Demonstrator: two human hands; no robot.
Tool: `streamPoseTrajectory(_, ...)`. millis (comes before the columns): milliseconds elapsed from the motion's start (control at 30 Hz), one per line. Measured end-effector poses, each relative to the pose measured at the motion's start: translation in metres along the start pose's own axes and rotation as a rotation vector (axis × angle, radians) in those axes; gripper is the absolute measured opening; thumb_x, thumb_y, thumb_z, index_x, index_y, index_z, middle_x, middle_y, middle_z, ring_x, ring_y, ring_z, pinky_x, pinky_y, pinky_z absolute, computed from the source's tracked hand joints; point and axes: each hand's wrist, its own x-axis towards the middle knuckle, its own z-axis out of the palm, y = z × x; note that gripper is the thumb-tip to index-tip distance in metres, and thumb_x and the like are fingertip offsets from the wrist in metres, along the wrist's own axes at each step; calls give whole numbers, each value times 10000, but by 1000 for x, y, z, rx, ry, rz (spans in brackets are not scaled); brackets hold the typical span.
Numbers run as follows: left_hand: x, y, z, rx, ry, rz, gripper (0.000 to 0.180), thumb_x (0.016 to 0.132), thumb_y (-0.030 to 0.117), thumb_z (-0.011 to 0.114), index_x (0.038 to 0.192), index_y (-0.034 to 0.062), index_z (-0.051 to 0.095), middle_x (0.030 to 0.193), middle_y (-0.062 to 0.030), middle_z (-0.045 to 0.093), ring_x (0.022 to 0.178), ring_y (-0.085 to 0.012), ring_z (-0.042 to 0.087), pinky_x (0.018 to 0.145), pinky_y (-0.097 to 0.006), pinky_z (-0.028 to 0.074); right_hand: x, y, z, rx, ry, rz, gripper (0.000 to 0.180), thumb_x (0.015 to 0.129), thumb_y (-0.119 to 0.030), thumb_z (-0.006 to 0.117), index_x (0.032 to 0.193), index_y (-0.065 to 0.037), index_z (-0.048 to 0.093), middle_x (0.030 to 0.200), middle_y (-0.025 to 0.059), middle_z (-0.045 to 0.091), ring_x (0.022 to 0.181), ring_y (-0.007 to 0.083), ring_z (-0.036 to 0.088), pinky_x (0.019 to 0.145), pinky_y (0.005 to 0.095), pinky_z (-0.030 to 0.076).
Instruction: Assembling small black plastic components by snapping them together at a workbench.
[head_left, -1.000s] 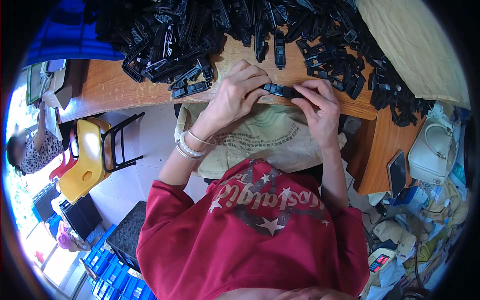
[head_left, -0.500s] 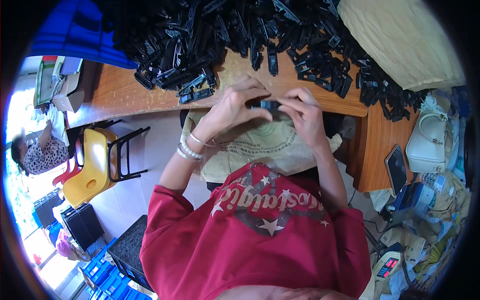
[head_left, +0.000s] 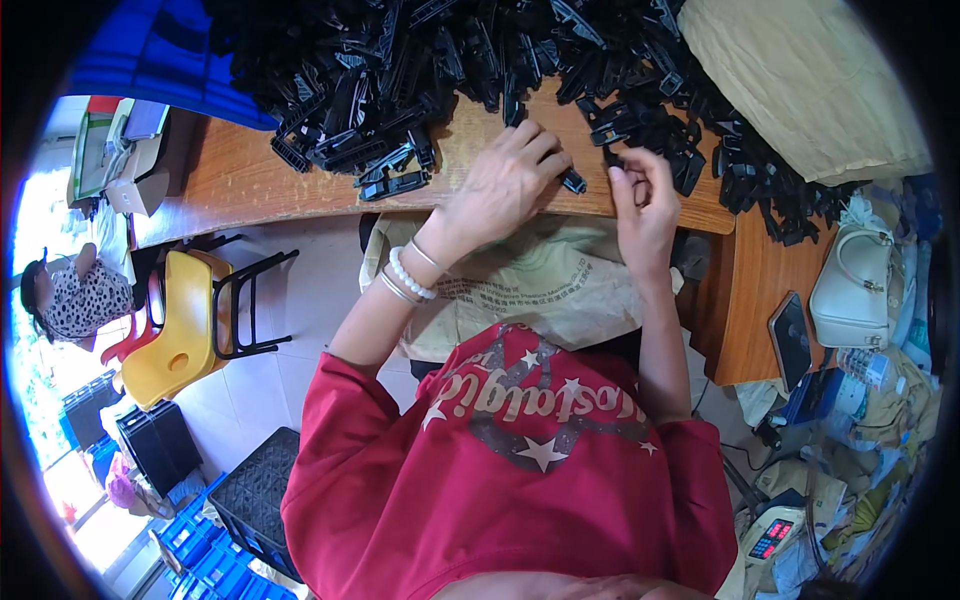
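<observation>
Black plastic parts [head_left: 370,110] lie heaped across the back of the wooden table. My left hand [head_left: 510,185], wearing bracelets on its wrist, is over the table's front part. Its curled fingers are on a small oblong black plastic part [head_left: 572,181], whose end juts out beside the fingertips; the rest is hidden under the hand. Farther right, my right hand [head_left: 648,200] has thumb and fingers drawn together at a small dark part [head_left: 612,157] by the edge of the right-hand pile [head_left: 650,140]. How much of that piece the fingers grip is partly hidden.
A tan sack [head_left: 810,90] rests at the back right, and a blue bin [head_left: 160,60] at the back left. Another paper sack [head_left: 520,285] hangs below the table edge before me. A phone [head_left: 792,340] and white handbag [head_left: 855,290] are at right. A person [head_left: 85,295] sits far left.
My hands have parted from over the sack at the table edge. The left moved forward onto the table with the black part; the right moved right and forward to the right-hand pile.
</observation>
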Motion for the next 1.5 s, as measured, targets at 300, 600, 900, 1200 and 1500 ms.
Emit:
streamPoseTrajectory(300,-21,-5,-2,-270,154,-229,271,750,38,736,1014,2,687,1032,-105,618,947,-286,561,809,-372,489,-3,-10,-8,245,-387,367,225,972,-92,563,1158,15,628,745,9,558,616,42,499,532,200,383)
streamPoseTrajectory(600,-26,-10,-8,-288,92,-282,256,753,54,740,1002,3,708,1000,-98,626,926,-268,555,791,-358,482,-12,-2,1,-98,-239,-82,267,746,11,758,1002,32,688,846,103,618,748,234,604,636,329,478)
streamPoseTrajectory(900,-24,-9,-5,-333,146,-219,224,724,37,729,944,1,699,923,-99,627,856,-288,553,761,-378,487,-4,-3,12,-89,-244,-155,282,709,9,765,987,8,713,861,78,573,825,242,556,696,348,454)
streamPoseTrajectory(1200,-31,-3,-12,-563,66,-283,359,723,260,829,931,-7,711,933,-115,644,860,-296,659,767,-388,533,4,10,0,54,-325,-122,183,762,69,675,932,11,713,836,96,612,789,260,583,716,371,461)
streamPoseTrajectory(1500,2,-13,2,16,188,-465,276,839,172,701,1030,5,594,933,-167,607,787,-364,626,655,-427,514,37,10,8,-533,-26,-579,160,749,26,712,899,-8,670,964,94,579,805,228,551,683,353,428)
